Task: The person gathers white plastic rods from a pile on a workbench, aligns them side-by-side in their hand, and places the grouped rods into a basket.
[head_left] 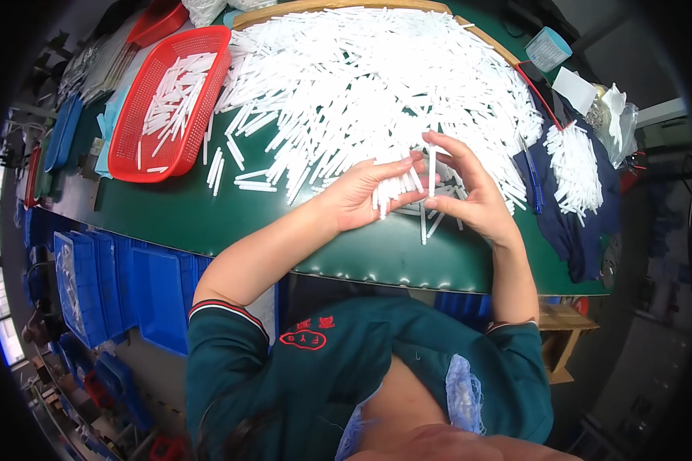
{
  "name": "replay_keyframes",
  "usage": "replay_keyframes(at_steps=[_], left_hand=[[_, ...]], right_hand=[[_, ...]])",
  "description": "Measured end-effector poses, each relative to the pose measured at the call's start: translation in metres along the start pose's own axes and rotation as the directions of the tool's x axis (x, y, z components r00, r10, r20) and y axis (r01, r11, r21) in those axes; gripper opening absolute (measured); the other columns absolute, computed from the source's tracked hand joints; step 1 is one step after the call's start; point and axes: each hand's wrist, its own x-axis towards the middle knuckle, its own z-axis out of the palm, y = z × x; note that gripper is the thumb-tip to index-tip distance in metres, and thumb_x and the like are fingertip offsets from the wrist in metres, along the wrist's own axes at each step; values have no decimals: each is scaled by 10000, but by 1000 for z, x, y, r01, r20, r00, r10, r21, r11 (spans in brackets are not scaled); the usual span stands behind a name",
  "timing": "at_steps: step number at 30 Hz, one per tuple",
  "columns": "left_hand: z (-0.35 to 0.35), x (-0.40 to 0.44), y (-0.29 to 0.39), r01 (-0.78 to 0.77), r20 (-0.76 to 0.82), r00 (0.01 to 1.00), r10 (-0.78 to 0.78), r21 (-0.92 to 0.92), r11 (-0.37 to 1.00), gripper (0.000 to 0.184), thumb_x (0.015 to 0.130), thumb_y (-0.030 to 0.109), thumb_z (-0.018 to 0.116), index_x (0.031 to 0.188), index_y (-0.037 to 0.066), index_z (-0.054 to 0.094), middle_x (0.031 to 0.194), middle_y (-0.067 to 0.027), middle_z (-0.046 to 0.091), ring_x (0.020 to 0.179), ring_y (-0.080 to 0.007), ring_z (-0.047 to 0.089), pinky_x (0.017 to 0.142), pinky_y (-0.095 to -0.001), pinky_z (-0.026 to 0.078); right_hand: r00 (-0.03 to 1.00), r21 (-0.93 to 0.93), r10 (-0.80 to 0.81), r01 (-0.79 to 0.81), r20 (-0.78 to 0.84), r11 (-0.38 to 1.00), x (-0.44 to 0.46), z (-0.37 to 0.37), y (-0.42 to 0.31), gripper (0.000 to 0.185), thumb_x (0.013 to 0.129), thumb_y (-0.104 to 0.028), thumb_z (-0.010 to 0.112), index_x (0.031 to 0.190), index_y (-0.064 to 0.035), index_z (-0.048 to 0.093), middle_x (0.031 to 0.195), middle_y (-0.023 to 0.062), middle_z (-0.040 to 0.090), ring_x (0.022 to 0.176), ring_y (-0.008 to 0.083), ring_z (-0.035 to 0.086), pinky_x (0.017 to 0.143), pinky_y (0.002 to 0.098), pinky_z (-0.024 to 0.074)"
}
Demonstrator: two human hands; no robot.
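Note:
A large heap of thin white sticks covers the back of the green table. At the front edge of the heap, my left hand holds a small bunch of white sticks under its thumb, palm up. Just right of it, my right hand grips one upright white stick between thumb and fingertips. The two hands are close together, and a few loose sticks lie on the table beneath them.
A red perforated basket with white sticks stands at the left. At the right, more sticks and a blue pen lie on dark cloth. A cup is behind. Blue crates stand below the left edge.

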Motion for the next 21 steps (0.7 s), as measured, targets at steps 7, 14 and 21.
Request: replay_keyframes(at_steps=[7, 14, 21], left_hand=[[6, -4, 1, 27, 11, 1000, -27, -74, 997, 268, 890, 120, 568, 1107, -18, 491, 1049, -144, 563, 1031, -281, 592, 830, -367, 553], [-5, -2, 9, 16, 13, 1000, -15, -87, 996, 282, 899, 137, 549, 1129, -11, 480, 1132, -125, 547, 1095, -280, 550, 848, -398, 545], [2, -8, 17, 9, 78, 997, 3, -158, 987, 379, 939, 185, 473, 1252, -17, 402, 1224, -158, 504, 1201, -311, 464, 982, -444, 444]], right_hand=[[999, 50, 25, -26, 21, 998, 0, 5, 2, 676, 707, -114, 728, 1317, -80, 439, 1260, 81, 478, 1149, 199, 452, 995, 338, 346], [893, -398, -99, -95, -439, 912, 1, -40, 11, 663, 724, -122, 723, 1317, -56, 434, 1104, 97, 552, 1012, 182, 517, 935, 309, 377], [436, -521, -296, -778, -850, 350, -52, -161, 64, 703, 779, -289, 682, 1341, -16, 359, 1269, 199, 478, 1192, 331, 437, 1003, 404, 333]])
